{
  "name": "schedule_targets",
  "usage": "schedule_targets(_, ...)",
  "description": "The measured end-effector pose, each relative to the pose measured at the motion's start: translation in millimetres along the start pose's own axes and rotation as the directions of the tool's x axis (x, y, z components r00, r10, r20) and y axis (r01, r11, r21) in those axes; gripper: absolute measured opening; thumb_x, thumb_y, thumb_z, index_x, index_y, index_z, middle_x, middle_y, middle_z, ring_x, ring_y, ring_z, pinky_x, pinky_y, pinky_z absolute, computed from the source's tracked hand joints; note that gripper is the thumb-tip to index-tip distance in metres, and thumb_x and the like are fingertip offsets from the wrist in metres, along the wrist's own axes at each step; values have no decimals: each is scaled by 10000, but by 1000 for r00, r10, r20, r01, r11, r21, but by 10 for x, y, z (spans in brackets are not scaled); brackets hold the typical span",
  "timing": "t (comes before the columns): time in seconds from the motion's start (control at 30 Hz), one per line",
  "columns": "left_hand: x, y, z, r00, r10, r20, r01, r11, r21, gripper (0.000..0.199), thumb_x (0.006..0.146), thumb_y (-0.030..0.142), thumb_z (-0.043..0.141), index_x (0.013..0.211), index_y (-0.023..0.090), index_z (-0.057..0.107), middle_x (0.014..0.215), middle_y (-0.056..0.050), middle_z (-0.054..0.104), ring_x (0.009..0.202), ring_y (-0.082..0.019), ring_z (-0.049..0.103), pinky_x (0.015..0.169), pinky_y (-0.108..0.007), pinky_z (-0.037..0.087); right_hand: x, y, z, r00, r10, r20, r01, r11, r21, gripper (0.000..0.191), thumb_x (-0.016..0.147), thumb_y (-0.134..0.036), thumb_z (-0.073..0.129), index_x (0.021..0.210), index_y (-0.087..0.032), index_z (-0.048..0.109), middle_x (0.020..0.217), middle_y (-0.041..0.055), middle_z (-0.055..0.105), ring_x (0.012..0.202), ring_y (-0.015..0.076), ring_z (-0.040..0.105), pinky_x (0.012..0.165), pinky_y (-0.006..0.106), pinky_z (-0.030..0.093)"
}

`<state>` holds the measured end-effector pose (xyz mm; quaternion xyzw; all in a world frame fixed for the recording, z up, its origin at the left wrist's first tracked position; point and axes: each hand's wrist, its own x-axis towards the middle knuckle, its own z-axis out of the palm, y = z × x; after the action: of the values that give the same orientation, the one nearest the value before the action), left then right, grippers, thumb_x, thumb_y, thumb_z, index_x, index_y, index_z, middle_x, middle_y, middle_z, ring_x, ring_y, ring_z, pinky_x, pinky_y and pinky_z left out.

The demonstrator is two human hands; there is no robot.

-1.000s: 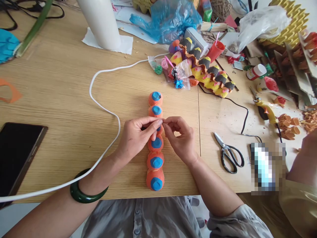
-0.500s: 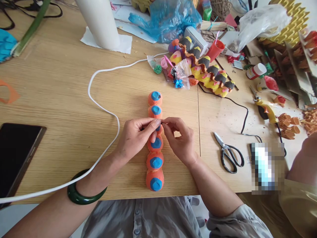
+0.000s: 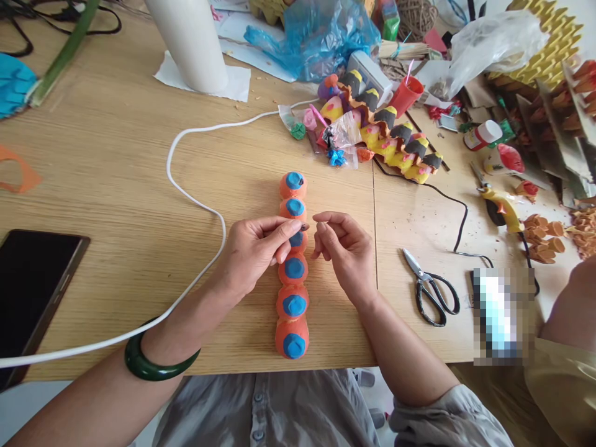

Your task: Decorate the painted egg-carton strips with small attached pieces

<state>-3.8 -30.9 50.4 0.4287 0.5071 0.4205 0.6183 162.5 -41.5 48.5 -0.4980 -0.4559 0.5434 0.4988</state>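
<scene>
A row of orange egg-carton cups (image 3: pixel 291 323) with blue patches on top lies lengthwise on the table before me. The farthest cup has a small dark bit on its blue patch. Over the row's upper middle, my left hand (image 3: pixel 261 248) pinches a small dark piece of clay-like material (image 3: pixel 304 228) between thumb and forefinger; it partly hides the third cup. My right hand (image 3: pixel 343 248) is just right of the row, off the dark piece, its fingers curled and thumb near the forefinger. Nothing shows between those fingertips, which are apart.
Black-handled scissors (image 3: pixel 431 287) lie to the right, near a blurred-out device (image 3: pixel 500 316) and another person's arm (image 3: pixel 570 304). A white cable (image 3: pixel 179 180) crosses the left side and my left forearm. Painted egg-carton strips (image 3: pixel 386 133) and small bags (image 3: pixel 342 133) sit farther back; a dark tablet (image 3: pixel 37 292) lies left.
My right hand has let go of the small dark piece and moved a little right, its fingers parting. My left hand stays over the row, still pinching the piece.
</scene>
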Motion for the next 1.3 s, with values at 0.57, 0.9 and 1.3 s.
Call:
schedule_targets(0.57,-61,27,27,985,172,8,-170,965,200,325,994,395,648,743,213,746,524,35,524,525,-112,494,557,-249,424,0,-11,36,986,154,66,-158,986,59,375,831,-570,827,853,-210,725,584,-33,641,514,107,562,491,249,506)
schedule_targets(0.9,-44,15,28,989,140,-37,-133,980,149,327,987,444,645,812,198,770,541,36,533,548,-113,519,570,-240,443,4,27,23,991,111,69,-113,993,19,361,850,-551,812,845,-210,692,577,-45,627,512,94,555,518,244,505)
schedule_targets(1.3,-23,-21,15,993,117,-6,-116,987,115,206,933,385,738,832,218,803,535,46,530,517,-98,492,533,-240,427,8,23,29,986,148,74,-149,989,16,390,825,-568,829,820,-203,693,584,-37,642,514,98,567,502,237,503)
